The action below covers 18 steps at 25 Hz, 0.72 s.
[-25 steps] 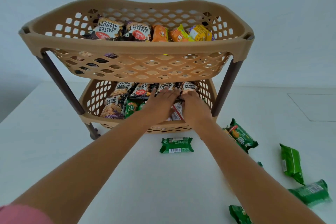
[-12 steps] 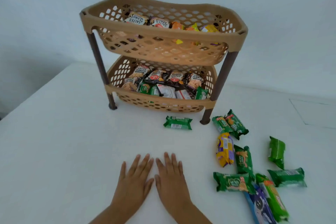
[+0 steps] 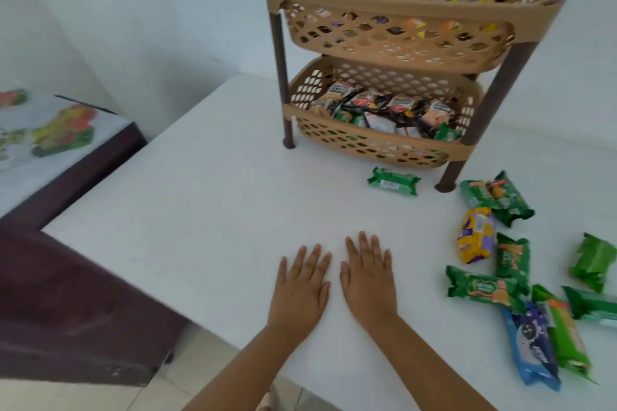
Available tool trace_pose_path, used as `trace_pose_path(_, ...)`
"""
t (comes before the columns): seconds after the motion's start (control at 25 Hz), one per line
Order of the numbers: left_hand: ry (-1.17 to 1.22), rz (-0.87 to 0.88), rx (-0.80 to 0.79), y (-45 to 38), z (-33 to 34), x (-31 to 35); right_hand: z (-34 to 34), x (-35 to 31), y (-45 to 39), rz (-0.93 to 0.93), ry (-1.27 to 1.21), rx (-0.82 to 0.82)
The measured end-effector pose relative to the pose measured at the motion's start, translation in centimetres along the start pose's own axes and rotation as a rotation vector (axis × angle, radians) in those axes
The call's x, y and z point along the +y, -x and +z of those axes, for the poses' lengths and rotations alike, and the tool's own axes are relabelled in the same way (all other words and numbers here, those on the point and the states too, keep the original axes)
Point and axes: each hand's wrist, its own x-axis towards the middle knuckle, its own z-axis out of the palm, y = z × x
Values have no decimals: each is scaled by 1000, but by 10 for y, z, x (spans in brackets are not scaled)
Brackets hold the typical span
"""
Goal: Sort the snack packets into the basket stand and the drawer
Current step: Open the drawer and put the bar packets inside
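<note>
A tan two-tier basket stand (image 3: pixel 394 45) on dark legs stands at the back of the white table (image 3: pixel 207 210). Its lower tier holds several peanut packets (image 3: pixel 397 108); the upper tier shows packets through the holes. One green packet (image 3: pixel 394 181) lies just in front of the stand. Several more packets lie to the right: a yellow-purple one (image 3: pixel 475 234), green ones (image 3: pixel 484 287), a blue one (image 3: pixel 531 344). My left hand (image 3: pixel 300 287) and my right hand (image 3: pixel 367 280) lie flat on the table side by side, fingers spread, holding nothing. No drawer is in view.
The table's left edge runs diagonally; beyond it stands a dark bed frame (image 3: pixel 66 277) with a flower-print sheet (image 3: pixel 43 133). Tiled floor (image 3: pixel 160 387) shows below the table's near edge. A white wall is behind the stand.
Both hands came back from the lower basket tier and now rest flat on the table near me. The view has swung left, showing the bed and the table's edge.
</note>
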Motion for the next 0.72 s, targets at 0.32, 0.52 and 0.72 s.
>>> trace_pose_path(0.32, -25, 15, 56, 50, 10, -52, 9, -61, 55, 17, 54, 41)
trace_pose_path(0.52, 7, 158, 116, 84, 15, -132, 27, -113, 60, 188, 53, 23)
trace_pose_path(0.72, -183, 438, 128, 98, 19, -215, 49, -173, 81, 198, 104, 24)
